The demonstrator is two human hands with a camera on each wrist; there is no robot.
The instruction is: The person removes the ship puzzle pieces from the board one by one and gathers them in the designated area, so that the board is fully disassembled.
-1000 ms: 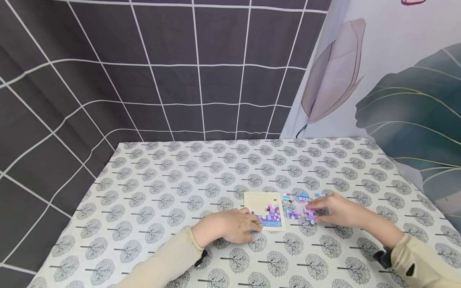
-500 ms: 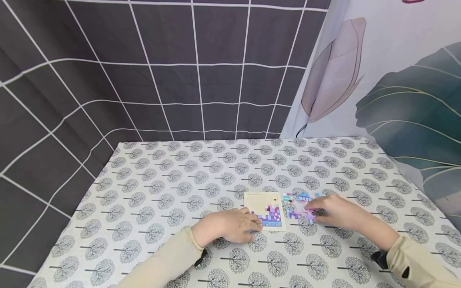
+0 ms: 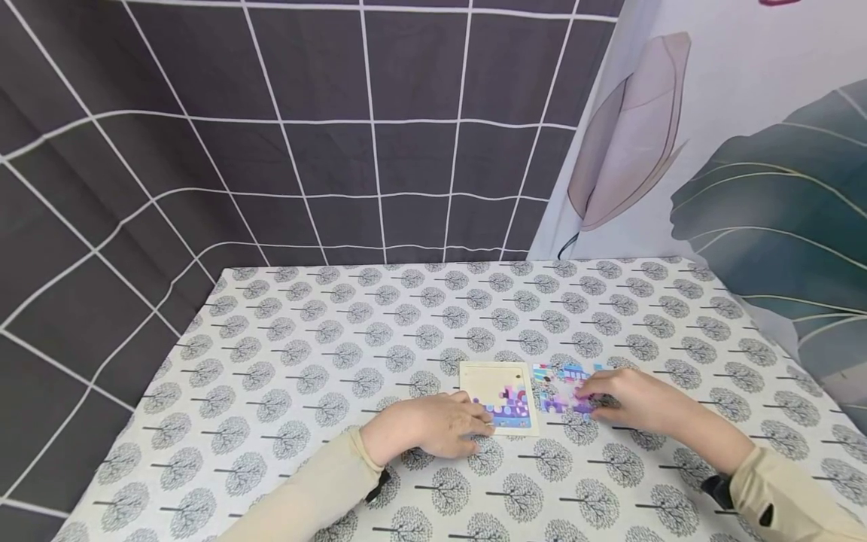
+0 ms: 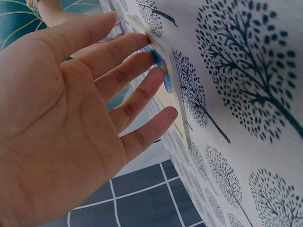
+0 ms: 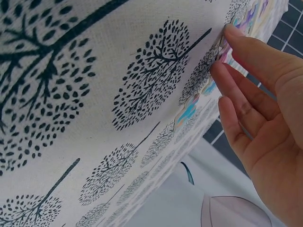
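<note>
Head view: at two o'clock from the left hand, a squarish cream puzzle tray; just beside it at three o'clock, loose flat purple, pink and blue jigsaw pieces, without clear long axis, at nine o'clock from the nearer right hand.

Left wrist view: relaxed over the tray, grasping nothing.

Right wrist view: curved toward the pieces at eleven o'clock; pinching or merely touching, impossible to make out.

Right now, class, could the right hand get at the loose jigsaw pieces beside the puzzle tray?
Likely yes: the right hand is at the loose jigsaw pieces; the left hand, at the puzzle tray, leaves the way free.
</note>
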